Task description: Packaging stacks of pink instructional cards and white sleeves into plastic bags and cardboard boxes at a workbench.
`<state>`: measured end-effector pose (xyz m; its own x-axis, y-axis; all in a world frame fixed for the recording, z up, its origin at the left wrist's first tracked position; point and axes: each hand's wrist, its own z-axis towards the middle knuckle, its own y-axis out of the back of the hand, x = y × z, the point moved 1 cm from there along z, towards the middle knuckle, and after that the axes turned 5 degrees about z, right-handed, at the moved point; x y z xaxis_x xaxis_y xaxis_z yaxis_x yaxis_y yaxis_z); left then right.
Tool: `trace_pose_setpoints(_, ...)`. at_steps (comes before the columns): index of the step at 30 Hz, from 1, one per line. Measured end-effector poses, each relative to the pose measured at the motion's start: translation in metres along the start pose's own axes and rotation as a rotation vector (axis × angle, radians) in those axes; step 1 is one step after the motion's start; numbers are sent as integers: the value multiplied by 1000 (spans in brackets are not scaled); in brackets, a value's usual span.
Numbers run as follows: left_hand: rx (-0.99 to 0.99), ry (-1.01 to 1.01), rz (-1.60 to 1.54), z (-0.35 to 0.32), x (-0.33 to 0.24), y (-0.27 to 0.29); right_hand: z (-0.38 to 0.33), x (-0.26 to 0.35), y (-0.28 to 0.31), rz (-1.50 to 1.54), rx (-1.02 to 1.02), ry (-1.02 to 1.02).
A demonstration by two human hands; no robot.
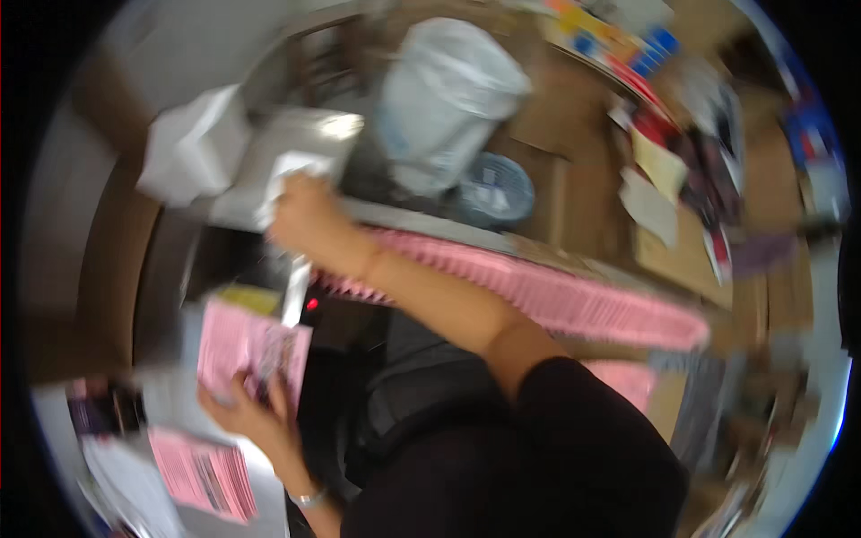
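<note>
My left hand (pixel 256 414) grips a pink printed packet (pixel 235 345) by its lower part, fingers lying across its face. A yellow piece (pixel 249 298) shows just beyond the packet's upper edge. Farther forward, my right hand (pixel 309 220) is closed beside a blurred white thing (pixel 291 170) on a shiny metal surface (pixel 309 130); what the fingers hold is smeared by motion. A small red light (pixel 312 305) glows between the two hands. Under my right forearm runs a long row of upright pink packets (pixel 556 296).
A stack of similar pink packets (pixel 206 475) lies at the lower left. Beyond the metal surface stand a white box-like object (pixel 197 143), a bin lined with a pale plastic bag (pixel 444 99) and a round bluish tub (pixel 496 190). Cardboard with mixed papers (pixel 659 179) fills the right.
</note>
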<state>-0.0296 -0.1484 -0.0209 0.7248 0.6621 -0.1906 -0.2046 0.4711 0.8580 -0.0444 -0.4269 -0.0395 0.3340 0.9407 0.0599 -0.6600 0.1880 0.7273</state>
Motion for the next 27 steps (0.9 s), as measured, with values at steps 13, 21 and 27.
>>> trace_pose_setpoints(13,222,-42,367,-14,86,-2,-57,137,67,755,155,662)
trace_pose_setpoints(21,135,137,-127,-5,4,9,-8,137,33,884,670,498)
trace_pose_setpoints(27,294,157,-69,-2,18,30,101,59,38,1213,-150,6)
